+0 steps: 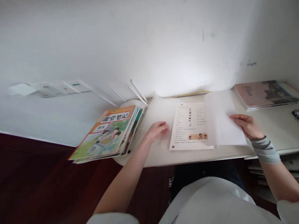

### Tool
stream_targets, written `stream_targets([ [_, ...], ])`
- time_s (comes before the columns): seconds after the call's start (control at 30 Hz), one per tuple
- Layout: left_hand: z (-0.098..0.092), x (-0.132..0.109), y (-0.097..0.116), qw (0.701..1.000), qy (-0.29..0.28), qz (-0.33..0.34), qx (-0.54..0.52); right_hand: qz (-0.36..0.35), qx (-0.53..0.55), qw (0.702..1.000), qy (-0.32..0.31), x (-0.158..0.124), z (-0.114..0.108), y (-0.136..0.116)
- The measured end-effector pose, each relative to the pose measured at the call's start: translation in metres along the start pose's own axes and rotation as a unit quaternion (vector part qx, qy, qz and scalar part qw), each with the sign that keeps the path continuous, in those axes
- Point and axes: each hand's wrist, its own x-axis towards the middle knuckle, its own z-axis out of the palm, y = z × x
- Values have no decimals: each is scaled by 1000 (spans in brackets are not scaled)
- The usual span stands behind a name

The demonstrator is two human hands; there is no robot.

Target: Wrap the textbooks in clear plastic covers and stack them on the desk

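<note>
Well, white sheet: it overlapped the right side of the printed page, its long axis running toward the wall.
Right grip: nearer to the sheet, it pinched the right-hand edge, so the paper extended leftward from there.
Left grip: released and loosely curled (somewhat blurred), it hovered just left of the page.
Tabletop: it bore the workbook stack at left and the pink-covered book at right.

White sheet, overlapping flat printed page
</note>
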Motion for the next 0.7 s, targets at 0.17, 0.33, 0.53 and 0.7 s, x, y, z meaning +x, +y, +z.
stream_targets([
  [0.17,4,8,13,997,-16,-1,70,-13,-15,1000,4,0,-1,7],
  [0.33,9,5,28,998,-2,36,43,-17,-25,999,16,0,-10,11],
  [0.53,18,-16,80,966,-107,123,-202,3,-36,999,33,1,-28,15],
  [0.7,47,-36,120,940,-162,200,-223,-1,-84,996,10,-3,-30,22],
])
